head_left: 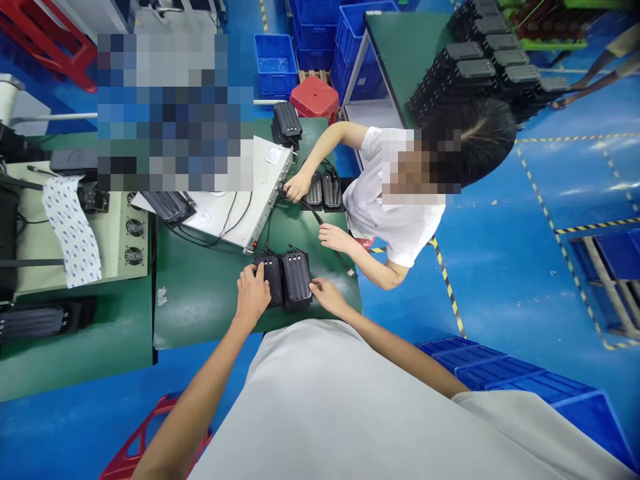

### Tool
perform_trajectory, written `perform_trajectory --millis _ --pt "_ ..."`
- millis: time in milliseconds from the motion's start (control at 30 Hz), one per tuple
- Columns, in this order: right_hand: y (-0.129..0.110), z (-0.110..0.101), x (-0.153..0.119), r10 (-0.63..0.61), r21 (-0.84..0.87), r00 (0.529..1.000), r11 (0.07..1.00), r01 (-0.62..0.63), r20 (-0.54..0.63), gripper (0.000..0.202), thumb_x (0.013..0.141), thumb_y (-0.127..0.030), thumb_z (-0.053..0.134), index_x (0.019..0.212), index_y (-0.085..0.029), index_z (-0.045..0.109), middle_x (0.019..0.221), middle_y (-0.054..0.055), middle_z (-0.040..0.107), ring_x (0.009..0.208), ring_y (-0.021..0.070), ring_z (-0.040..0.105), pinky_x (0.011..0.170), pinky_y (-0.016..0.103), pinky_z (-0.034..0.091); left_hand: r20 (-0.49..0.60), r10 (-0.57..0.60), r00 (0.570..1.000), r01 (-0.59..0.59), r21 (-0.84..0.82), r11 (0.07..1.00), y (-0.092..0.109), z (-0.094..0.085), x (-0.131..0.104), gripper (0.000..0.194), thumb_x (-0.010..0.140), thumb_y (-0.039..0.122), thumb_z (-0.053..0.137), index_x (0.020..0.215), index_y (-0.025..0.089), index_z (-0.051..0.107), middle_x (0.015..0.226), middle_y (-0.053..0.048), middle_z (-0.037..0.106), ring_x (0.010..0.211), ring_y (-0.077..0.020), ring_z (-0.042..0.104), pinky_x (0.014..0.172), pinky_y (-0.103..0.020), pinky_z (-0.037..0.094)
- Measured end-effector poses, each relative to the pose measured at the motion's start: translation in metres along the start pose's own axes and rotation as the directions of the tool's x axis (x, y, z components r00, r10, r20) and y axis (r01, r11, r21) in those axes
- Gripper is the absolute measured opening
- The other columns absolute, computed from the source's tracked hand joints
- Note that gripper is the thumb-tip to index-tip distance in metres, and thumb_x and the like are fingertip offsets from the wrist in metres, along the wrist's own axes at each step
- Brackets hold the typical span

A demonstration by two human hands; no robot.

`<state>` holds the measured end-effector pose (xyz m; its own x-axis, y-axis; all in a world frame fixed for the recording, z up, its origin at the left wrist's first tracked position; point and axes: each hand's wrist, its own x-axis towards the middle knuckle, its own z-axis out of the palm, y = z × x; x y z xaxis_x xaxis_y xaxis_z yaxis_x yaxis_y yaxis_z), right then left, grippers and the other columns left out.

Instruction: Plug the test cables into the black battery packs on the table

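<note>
Two black ribbed units lie side by side near the front edge of the green table [200, 300]. My left hand [253, 293] rests on the left unit [273, 279], fingers curled over its top. The right unit [297, 280] has my right hand [327, 295] touching its right side. Black cables run from both units to a white box [250, 207] behind them. Across the table a co-worker in a white shirt [390, 213] has one hand [297, 187] at the white box and the other hand [333, 237] on the table by another pair of black units [324, 190].
A beige machine with round dials [125, 233] and a dotted white sheet [73, 230] stand to the left. Blue crates [275, 63], a red stool [314, 97] and a second table stacked with black units [480, 67] are behind. More blue crates [500, 373] sit at lower right.
</note>
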<state>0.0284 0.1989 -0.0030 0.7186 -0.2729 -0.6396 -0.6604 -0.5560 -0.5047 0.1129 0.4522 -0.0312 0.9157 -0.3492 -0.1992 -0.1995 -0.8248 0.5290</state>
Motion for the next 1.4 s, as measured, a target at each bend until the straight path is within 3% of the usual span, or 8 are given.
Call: perform_trajectory --millis 467,567,667,833,1000,1100,1233,1400 --pt "0.02 -0.016 -0.041 -0.094 -0.218 0.994 0.97 0.105 0.058 0.026 0.101 -0.021 0.053 0.121 -0.024 0.07 0.121 0.01 0.076 0.115 0.0282 0.07 0.107 0.041 0.05 0.002 -0.032 0.999 0.032 -0.067 0.997 -0.007 -0.002 -0.008 0.056 0.099 0.021 0.052 0.153 0.01 0.05 0.15 -0.024 0.046 0.133 -0.0402 0.05 0.107 -0.056 0.048" --pt "0.013 -0.024 -0.036 -0.165 -0.061 0.98 0.985 0.159 -0.11 0.029 0.098 -0.015 0.052 0.122 -0.025 0.065 0.121 0.008 0.073 0.109 0.0216 0.07 0.105 0.037 0.052 0.008 -0.045 0.999 0.046 -0.076 0.996 -0.005 0.003 -0.019 0.056 0.098 0.021 0.052 0.153 0.011 0.05 0.16 -0.025 0.039 0.14 -0.0421 0.045 0.109 -0.059 0.047" --pt "-0.004 -0.029 -0.021 -0.044 0.322 0.979 0.94 0.108 -0.197 0.028 0.094 -0.019 0.054 0.121 -0.024 0.06 0.125 0.008 0.071 0.088 0.0158 0.071 0.084 0.031 0.06 0.003 0.01 1.0 -0.01 -0.041 0.999 -0.001 0.005 -0.031 0.056 0.099 0.021 0.051 0.154 0.011 0.05 0.167 -0.025 0.031 0.149 -0.0435 0.036 0.113 -0.062 0.043" --pt "-0.029 -0.041 0.009 0.053 0.853 0.997 0.517 -0.075 0.055 0.039 0.085 -0.024 0.056 0.124 -0.021 0.055 0.131 0.01 0.07 0.092 0.0208 0.076 0.074 0.033 0.063 0.032 0.141 0.989 -0.14 -0.043 0.989 0.003 0.002 -0.047 0.054 0.098 0.019 0.051 0.151 0.014 0.055 0.171 -0.022 0.03 0.154 -0.0406 0.033 0.119 -0.06 0.038" --pt "-0.019 -0.049 0.023 0.136 0.918 0.989 0.38 -0.114 0.066 0.044 0.076 -0.019 0.053 0.12 -0.024 0.051 0.114 0.006 0.073 0.091 0.0209 0.075 0.08 0.036 0.063 0.053 0.151 0.987 -0.144 -0.112 0.983 0.008 0.006 -0.056 0.052 0.097 0.019 0.051 0.147 0.016 0.059 0.171 -0.02 0.032 0.154 -0.0399 0.034 0.12 -0.062 0.038" --pt "0.002 -0.047 0.024 0.207 0.907 0.972 0.379 -0.187 0.113 0.031 0.091 -0.039 0.045 0.119 -0.025 0.05 0.118 0.009 0.071 0.097 0.0227 0.075 0.087 0.041 0.062 0.05 0.091 0.995 -0.083 -0.15 0.985 0.011 0.01 -0.063 0.049 0.098 0.021 0.05 0.146 0.015 0.061 0.17 -0.02 0.032 0.153 -0.0404 0.035 0.118 -0.063 0.041" --pt "0.032 -0.041 0.025 0.248 0.842 0.959 0.48 -0.247 0.14 0.061 0.099 -0.069 0.012 0.119 -0.026 0.051 0.129 0.015 0.069 0.111 0.0251 0.073 0.093 0.045 0.061 0.033 -0.024 0.999 0.031 -0.226 0.974 0.011 0.016 -0.073 0.047 0.099 0.023 0.05 0.144 0.015 0.061 0.169 -0.02 0.034 0.152 -0.04 0.035 0.117 -0.063 0.043" --pt "0.046 -0.037 0.036 0.293 0.834 0.945 0.477 -0.276 0.145 0.049 0.104 -0.057 0.02 0.113 -0.026 0.056 0.115 0.013 0.074 0.101 0.0228 0.074 0.095 0.044 0.06 0.025 -0.121 0.992 0.123 -0.285 0.95 0.005 0.022 -0.079 0.048 0.098 0.023 0.053 0.145 0.018 0.06 0.169 -0.019 0.034 0.153 -0.0396 0.035 0.116 -0.064 0.043"
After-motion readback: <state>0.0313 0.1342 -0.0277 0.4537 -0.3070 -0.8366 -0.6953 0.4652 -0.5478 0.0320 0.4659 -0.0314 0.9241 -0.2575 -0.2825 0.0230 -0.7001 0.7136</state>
